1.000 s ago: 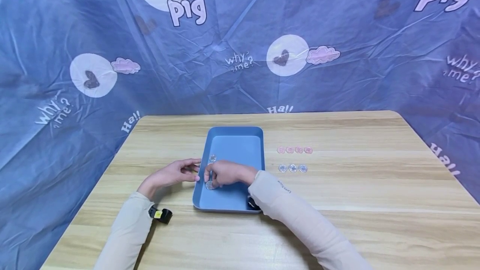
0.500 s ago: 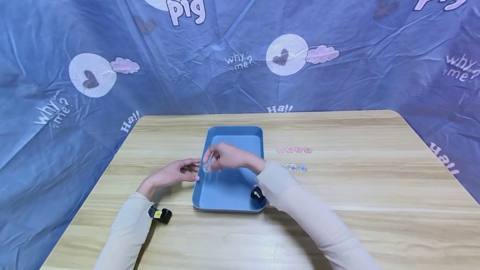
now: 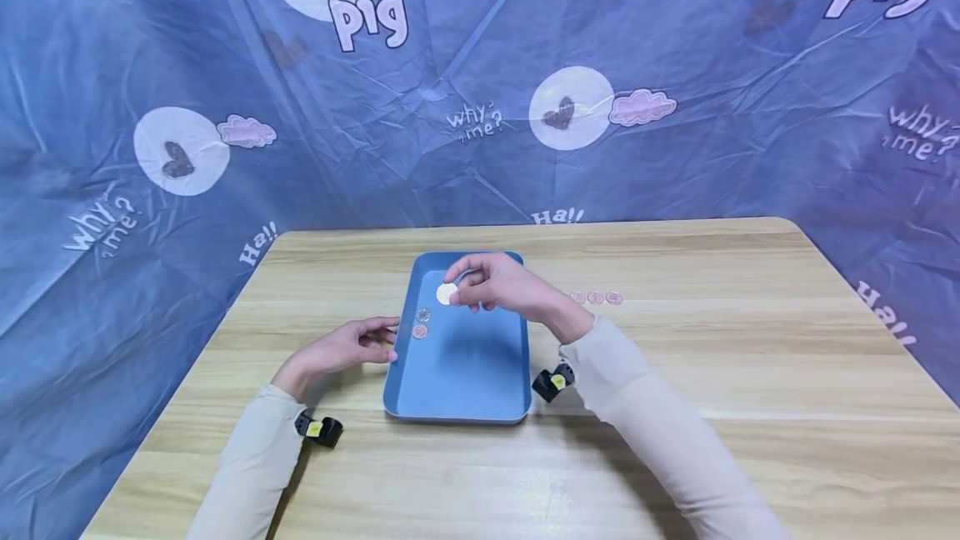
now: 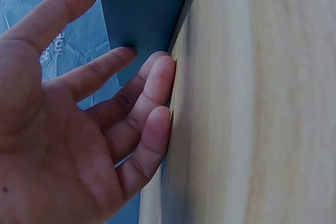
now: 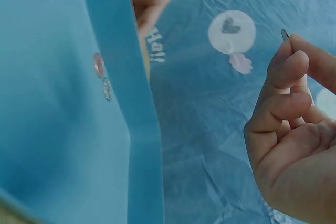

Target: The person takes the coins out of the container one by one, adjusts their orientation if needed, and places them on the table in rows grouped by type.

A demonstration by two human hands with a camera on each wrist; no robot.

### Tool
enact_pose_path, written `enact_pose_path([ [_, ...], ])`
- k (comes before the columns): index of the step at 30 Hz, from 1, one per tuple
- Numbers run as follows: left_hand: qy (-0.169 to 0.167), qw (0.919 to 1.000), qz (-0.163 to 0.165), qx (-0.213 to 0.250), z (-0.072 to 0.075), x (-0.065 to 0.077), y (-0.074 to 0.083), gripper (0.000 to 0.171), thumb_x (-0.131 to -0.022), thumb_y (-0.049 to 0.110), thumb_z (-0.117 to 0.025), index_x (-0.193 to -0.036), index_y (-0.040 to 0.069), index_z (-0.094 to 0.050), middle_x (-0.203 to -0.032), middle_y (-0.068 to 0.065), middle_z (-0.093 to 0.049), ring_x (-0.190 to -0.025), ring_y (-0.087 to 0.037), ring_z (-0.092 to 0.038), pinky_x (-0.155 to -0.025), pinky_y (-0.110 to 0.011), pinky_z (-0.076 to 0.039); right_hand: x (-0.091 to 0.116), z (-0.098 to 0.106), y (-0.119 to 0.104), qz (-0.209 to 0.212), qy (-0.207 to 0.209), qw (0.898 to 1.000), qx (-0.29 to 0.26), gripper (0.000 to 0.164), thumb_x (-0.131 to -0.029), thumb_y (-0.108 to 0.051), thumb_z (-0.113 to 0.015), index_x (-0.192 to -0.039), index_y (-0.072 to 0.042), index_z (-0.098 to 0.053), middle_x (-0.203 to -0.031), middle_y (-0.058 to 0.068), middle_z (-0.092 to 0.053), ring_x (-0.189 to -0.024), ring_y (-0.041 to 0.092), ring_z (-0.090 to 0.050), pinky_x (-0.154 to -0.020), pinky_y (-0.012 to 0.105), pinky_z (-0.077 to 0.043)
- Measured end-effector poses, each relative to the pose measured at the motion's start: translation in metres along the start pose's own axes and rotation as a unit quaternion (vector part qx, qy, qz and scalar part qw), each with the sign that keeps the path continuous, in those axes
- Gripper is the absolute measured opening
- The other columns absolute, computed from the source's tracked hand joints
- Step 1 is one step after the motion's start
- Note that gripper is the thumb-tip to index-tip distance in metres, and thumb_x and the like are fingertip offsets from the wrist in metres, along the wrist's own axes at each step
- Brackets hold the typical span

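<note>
My right hand (image 3: 504, 283) is raised above the far part of the shallow blue tray (image 3: 480, 390). Between thumb and index finger it pinches a coin (image 3: 446, 294), which looks pale and bright from the head; the right wrist view shows its thin edge. My left hand (image 3: 347, 351) rests at the tray's left side, thumb at the rim and relaxed fingers against the outer wall, as the left wrist view shows. Inside the tray, along that wall, lie a silver coin (image 3: 423, 315) and a copper-pink coin (image 3: 420, 332).
Right of the tray, a row of copper-pink coins (image 3: 596, 297) lies on the wooden table (image 3: 750, 340), partly covered by my right wrist. A black wrist camera (image 3: 553, 382) hangs beside the tray's right wall. Printed blue cloth (image 3: 480, 173) stands behind the table.
My right hand has lifted a coin from the tray's near-left floor and carried it up and away, uncovering the copper-pink coin. The silver row on the table is now behind the right arm.
</note>
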State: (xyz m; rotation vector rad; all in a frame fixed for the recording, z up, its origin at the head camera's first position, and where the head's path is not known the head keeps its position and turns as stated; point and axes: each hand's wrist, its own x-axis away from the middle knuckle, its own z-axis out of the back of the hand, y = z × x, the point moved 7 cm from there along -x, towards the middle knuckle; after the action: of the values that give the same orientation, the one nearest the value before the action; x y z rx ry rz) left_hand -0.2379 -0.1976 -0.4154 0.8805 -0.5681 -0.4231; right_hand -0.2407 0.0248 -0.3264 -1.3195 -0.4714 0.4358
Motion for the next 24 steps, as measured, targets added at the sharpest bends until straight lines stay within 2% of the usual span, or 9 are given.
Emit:
enact_pose_path([
  [4, 0.001, 1.0, 0.0, -0.001, 0.0, 0.0, 0.001, 0.071, -0.09, 0.028, -0.068, -0.147, 0.0, -0.036, -0.13, -0.02, -0.056, -0.117, -0.029, -0.054, -0.098, -0.036, -0.044, 0.008, 0.014, 0.003, 0.005, 0.012, 0.999, -0.033, 0.03, -0.087, -0.004, -0.064, -0.116, -0.001, -0.057, -0.078, -0.001, -0.064, -0.063, 0.013, -0.052, -0.055, 0.022, -0.037],
  [7, 0.001, 1.0, 0.0, 0.001, -0.001, 0.0, 0.001, 0.071, -0.09, 0.028, -0.068, -0.147, 0.0, -0.035, -0.13, -0.02, -0.056, -0.117, -0.03, -0.054, -0.099, -0.038, -0.044, 0.013, 0.025, 0.005, 0.01, 0.018, 0.999, -0.03, 0.037, -0.088, -0.004, -0.063, -0.123, 0.001, -0.054, -0.078, -0.002, -0.061, -0.063, 0.014, -0.051, -0.056, 0.021, -0.037],
  [16, 0.0, 1.0, -0.002, -0.002, 0.001, 0.001, 0.0, 0.072, -0.091, 0.028, -0.068, -0.147, -0.001, -0.034, -0.13, -0.021, -0.056, -0.117, -0.03, -0.054, -0.101, -0.04, -0.045, 0.036, 0.059, 0.016, -0.003, 0.055, 0.998, 0.017, 0.035, -0.089, -0.009, -0.066, -0.122, 0.0, -0.058, -0.081, -0.003, -0.06, -0.066, 0.011, -0.051, -0.055, 0.019, -0.037],
  [24, -0.006, 1.0, 0.001, -0.002, 0.0, 0.001, 0.0, 0.072, -0.091, 0.029, -0.067, -0.148, 0.0, -0.033, -0.132, -0.02, -0.054, -0.119, -0.03, -0.053, -0.103, -0.044, -0.044, 0.072, 0.097, 0.037, -0.024, 0.082, 0.995, 0.058, 0.036, -0.09, -0.01, -0.063, -0.123, 0.003, -0.053, -0.078, -0.003, -0.061, -0.067, 0.011, -0.053, -0.058, 0.021, -0.041],
])
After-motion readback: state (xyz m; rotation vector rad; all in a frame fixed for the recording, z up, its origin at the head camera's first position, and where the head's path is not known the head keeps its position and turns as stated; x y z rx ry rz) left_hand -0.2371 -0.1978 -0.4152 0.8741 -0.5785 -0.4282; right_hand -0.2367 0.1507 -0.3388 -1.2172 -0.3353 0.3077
